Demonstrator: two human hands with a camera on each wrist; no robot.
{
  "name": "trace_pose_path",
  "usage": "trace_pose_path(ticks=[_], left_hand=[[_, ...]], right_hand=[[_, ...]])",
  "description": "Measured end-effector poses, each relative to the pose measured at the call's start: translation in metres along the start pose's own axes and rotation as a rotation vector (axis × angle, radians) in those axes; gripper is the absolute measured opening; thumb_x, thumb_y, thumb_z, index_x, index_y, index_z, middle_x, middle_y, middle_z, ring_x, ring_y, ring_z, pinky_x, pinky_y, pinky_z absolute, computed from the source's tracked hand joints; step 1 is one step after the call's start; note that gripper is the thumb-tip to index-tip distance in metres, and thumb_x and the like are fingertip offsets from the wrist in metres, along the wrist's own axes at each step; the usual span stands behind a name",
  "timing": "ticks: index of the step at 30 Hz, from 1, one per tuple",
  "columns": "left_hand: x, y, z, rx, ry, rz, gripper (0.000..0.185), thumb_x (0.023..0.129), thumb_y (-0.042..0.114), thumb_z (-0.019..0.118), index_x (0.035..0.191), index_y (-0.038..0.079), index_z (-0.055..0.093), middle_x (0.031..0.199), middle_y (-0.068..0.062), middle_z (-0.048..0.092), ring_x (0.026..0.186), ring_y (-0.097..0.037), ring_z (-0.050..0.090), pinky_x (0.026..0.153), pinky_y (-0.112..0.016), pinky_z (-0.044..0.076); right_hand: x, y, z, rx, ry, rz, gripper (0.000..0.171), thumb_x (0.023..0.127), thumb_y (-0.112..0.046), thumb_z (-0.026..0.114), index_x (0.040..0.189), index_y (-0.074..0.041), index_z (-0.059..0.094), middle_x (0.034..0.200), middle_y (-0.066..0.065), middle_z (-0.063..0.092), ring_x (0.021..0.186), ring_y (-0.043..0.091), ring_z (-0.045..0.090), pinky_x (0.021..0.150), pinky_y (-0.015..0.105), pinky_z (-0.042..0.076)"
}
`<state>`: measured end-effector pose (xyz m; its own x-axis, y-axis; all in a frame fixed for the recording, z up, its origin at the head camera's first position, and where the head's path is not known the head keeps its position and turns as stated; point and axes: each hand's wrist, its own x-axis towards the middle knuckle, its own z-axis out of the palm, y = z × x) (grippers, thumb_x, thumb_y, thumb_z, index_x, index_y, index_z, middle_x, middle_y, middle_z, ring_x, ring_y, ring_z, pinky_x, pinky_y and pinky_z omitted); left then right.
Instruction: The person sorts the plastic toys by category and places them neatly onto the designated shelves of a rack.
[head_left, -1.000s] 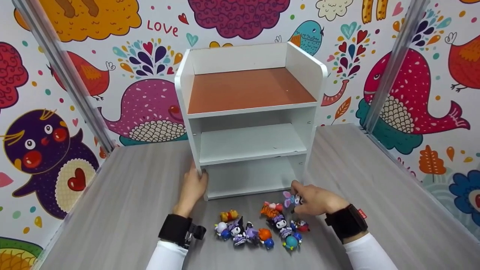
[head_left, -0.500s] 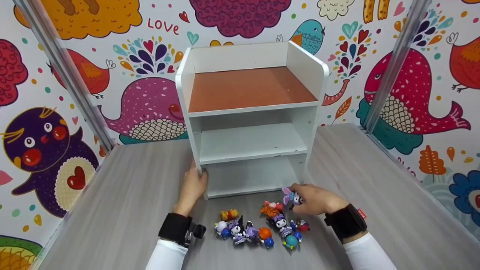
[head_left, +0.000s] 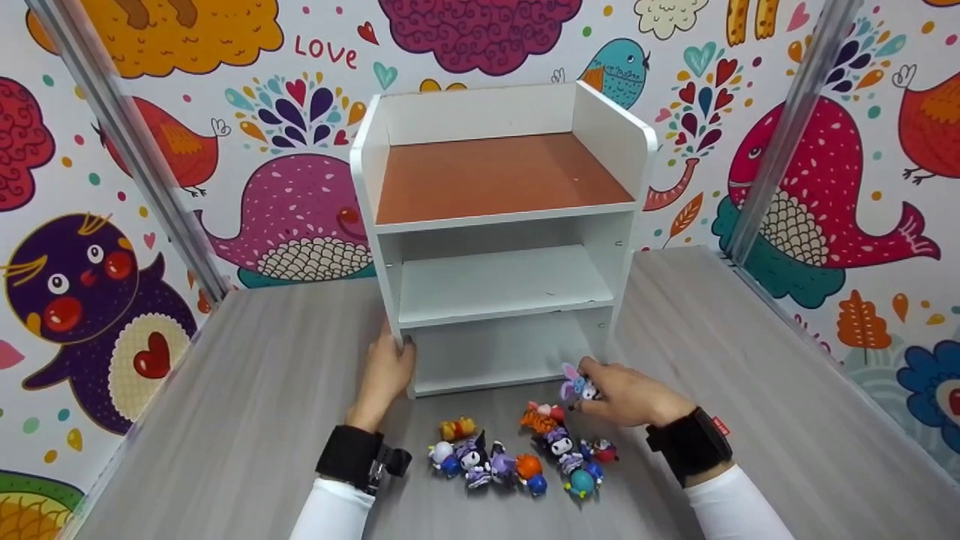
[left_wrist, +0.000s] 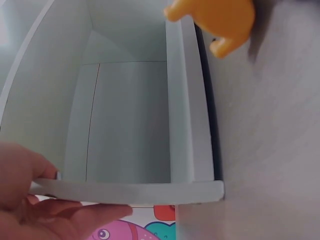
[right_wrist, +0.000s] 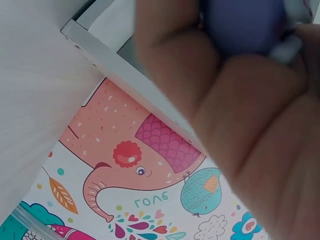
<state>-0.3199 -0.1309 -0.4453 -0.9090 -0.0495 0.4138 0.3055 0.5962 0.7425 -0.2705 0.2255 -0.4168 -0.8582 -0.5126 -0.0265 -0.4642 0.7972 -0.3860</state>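
While gripping boxy shelf point(head_left: 499, 225), fingers point(head_left: 611, 386) pinch figurine point(head_left: 574, 386)

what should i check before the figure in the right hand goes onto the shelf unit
1. Figure held firmly: the right hand pinches the purple-eared figure in its fingertips. Ok.
2. Shelf unit braced: the left hand grips the front left edge of the white shelf unit. Ok.
3. Room on the shelves: the bottom shelf, middle shelf and brown top shelf all show bare boards. Ok.
4. Path to the bottom opening: the figure is just in front of it, nothing between. Ok.
5. Figure upright in the hand: too small and blurred. Cannot tell.
6. Other figures out of the way: they lie on the table nearer the person. Ok.
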Motion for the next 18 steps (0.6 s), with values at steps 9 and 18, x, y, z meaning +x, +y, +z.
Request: trace_pose_path(ticks=[9,18], left_hand=[[0.0013,0.0004,0.0011,0.027,-0.001,-0.015,0.054,0.096,0.002,0.05,0.148,-0.007,0.038,0.058,-0.007,0.055,0.051,-0.013,0.046,0.049,-0.029,0.038],[0.0012,0.0001,0.0008,0.04,0.021,-0.009,0.044,0.094,0.002,0.053,0.136,-0.01,0.047,0.059,-0.009,0.056,0.056,-0.02,0.053,0.052,-0.036,0.044]], right_hand=[[0.0004,0.001,-0.0016,0.072,0.085,-0.099,0.032,0.084,-0.02,0.075,0.101,-0.009,0.05,0.076,-0.004,0.041,0.063,0.009,0.04,0.056,0.024,0.035],[0.0015,-0.0004,-0.0008,0.148,0.111,-0.093,0.049,0.089,-0.021,0.07,0.125,0.003,0.046,0.095,0.013,0.062,0.082,0.022,0.061,0.071,0.036,0.053]])
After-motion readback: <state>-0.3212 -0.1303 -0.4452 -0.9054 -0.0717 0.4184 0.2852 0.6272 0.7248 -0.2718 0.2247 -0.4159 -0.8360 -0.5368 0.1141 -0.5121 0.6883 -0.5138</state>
